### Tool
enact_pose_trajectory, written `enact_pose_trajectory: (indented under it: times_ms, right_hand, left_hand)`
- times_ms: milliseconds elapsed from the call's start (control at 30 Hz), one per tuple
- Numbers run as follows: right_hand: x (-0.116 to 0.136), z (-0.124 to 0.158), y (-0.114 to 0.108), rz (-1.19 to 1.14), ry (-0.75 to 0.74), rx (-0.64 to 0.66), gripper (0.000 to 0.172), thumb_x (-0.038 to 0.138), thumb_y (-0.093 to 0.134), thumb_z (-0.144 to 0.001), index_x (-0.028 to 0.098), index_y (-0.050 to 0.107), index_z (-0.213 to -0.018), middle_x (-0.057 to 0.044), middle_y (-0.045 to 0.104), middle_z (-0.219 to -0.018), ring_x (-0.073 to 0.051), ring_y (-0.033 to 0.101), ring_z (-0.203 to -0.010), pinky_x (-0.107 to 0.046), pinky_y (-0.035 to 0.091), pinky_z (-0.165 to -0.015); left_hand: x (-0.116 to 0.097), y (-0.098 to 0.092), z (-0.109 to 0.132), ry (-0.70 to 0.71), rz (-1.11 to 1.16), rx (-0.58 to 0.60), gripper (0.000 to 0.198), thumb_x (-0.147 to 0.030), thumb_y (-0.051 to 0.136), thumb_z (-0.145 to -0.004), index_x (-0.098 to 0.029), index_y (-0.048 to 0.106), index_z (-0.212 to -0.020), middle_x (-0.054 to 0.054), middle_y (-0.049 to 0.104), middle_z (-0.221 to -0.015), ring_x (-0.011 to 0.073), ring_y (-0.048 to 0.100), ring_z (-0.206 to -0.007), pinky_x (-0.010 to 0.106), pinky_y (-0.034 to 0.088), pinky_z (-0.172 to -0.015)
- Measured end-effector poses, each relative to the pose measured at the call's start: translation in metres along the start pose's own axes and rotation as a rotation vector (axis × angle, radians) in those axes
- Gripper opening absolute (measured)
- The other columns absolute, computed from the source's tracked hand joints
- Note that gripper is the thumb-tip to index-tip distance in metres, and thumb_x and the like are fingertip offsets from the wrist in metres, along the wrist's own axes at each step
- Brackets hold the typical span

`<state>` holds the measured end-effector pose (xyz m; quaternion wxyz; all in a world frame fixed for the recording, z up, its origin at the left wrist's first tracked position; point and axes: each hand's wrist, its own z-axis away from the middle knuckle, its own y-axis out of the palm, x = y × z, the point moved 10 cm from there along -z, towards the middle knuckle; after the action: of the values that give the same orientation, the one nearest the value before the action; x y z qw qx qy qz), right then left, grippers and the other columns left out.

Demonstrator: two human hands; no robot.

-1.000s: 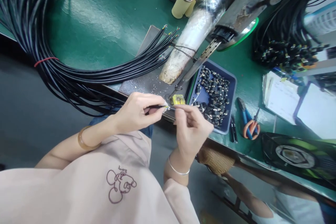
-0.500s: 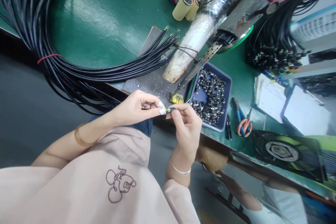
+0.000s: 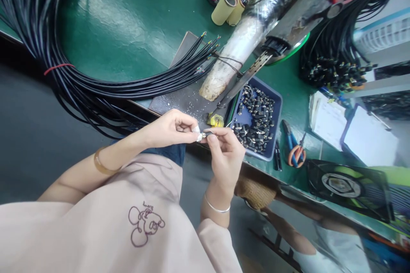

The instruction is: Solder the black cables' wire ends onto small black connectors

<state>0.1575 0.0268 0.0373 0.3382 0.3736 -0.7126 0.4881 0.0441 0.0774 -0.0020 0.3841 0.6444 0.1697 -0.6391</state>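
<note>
My left hand point(image 3: 179, 128) is closed in a pinch, with white wrapping on its fingertips. What lies between those fingertips is mostly hidden. Facing it, my right hand point(image 3: 226, 149) pinches a small black connector point(image 3: 209, 133) between thumb and index finger. The connector's pale metallic end points at the left fingertips and seems to meet them. Just above the hands is a yellow block-like piece point(image 3: 216, 120). Beside my right hand stands a blue-grey bin point(image 3: 278, 115) holding many similar black connectors point(image 3: 259, 130) with metal pins.
Black cables point(image 3: 128, 87), tied in red, curve across the green bench point(image 3: 128, 21). A foil-wrapped duct point(image 3: 224, 68) and metal arm point(image 3: 243, 81) slant above the hands. Pliers point(image 3: 288, 132), orange-handled scissors point(image 3: 297, 155), papers point(image 3: 325, 119) and a fan point(image 3: 342, 184) lie right. Another person's arm point(image 3: 288, 228) shows below.
Both hands stay together at nearly the same place. The coloured strands seen between the fingertips before are now less visible, and a pale metallic end shows. The view has shifted slightly.
</note>
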Motion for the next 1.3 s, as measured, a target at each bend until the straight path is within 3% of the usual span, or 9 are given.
enact_pose_trajectory:
  times_ms: [233, 367, 467, 600, 733, 1300]
  right_hand:
    - [0.009, 0.013, -0.012, 0.27, -0.16, -0.184, 0.011, 0.032, 0.068, -0.095, 0.022, 0.072, -0.094, 0.004, 0.068, -0.069, -0.009, 0.06, -0.048, -0.02, 0.047, -0.046]
    - [0.02, 0.014, -0.023, 0.175, -0.226, -0.323, 0.014, 0.029, 0.063, -0.098, 0.024, 0.065, -0.111, 0.009, 0.057, -0.06, -0.007, 0.052, -0.04, -0.02, 0.04, -0.04]
    - [0.023, 0.017, -0.033, 0.076, -0.259, -0.433, 0.016, 0.022, 0.057, -0.101, 0.025, 0.059, -0.116, 0.007, 0.068, -0.071, -0.007, 0.055, -0.039, -0.019, 0.045, -0.041]
    - [0.01, 0.015, -0.026, 0.149, -0.209, -0.373, 0.011, 0.015, 0.066, -0.095, 0.023, 0.064, -0.104, 0.0, 0.079, -0.091, -0.014, 0.078, -0.073, -0.025, 0.064, -0.065]
    - [0.006, 0.01, -0.015, 0.208, -0.249, -0.296, 0.007, 0.016, 0.069, -0.093, 0.022, 0.065, -0.094, -0.004, 0.079, -0.102, -0.019, 0.079, -0.096, -0.033, 0.067, -0.081]
    - [0.027, -0.004, -0.014, 0.287, -0.365, -0.325, 0.014, 0.009, 0.073, -0.088, 0.021, 0.069, -0.092, -0.002, 0.08, -0.097, -0.016, 0.078, -0.09, -0.031, 0.063, -0.082]
  left_hand:
    - [-0.006, -0.006, 0.001, 0.049, -0.016, -0.117, 0.01, -0.022, 0.069, -0.073, -0.013, 0.07, -0.07, -0.002, 0.06, -0.063, 0.0085, 0.051, -0.059, 0.021, 0.044, -0.06]
    - [-0.004, -0.012, -0.001, 0.05, -0.003, -0.182, 0.013, -0.024, 0.071, -0.072, -0.013, 0.068, -0.065, -0.001, 0.062, -0.063, 0.009, 0.052, -0.06, 0.021, 0.045, -0.06]
    - [-0.004, -0.016, -0.004, 0.047, -0.007, -0.214, 0.015, -0.024, 0.071, -0.071, -0.012, 0.066, -0.064, -0.002, 0.058, -0.06, 0.0077, 0.048, -0.057, 0.02, 0.041, -0.057]
    - [-0.007, -0.016, -0.008, 0.054, -0.034, -0.223, 0.019, -0.026, 0.07, -0.072, -0.013, 0.062, -0.061, -0.004, 0.049, -0.058, 0.0068, 0.042, -0.055, 0.02, 0.035, -0.053]
    - [-0.009, -0.016, -0.011, 0.076, -0.051, -0.237, 0.018, -0.026, 0.071, -0.072, -0.013, 0.061, -0.063, -0.004, 0.048, -0.058, 0.0065, 0.039, -0.055, 0.02, 0.034, -0.053]
    - [-0.015, -0.02, -0.012, 0.129, -0.15, -0.281, 0.02, -0.026, 0.067, -0.079, -0.013, 0.064, -0.064, -0.002, 0.052, -0.061, 0.0079, 0.044, -0.058, 0.019, 0.038, -0.055]
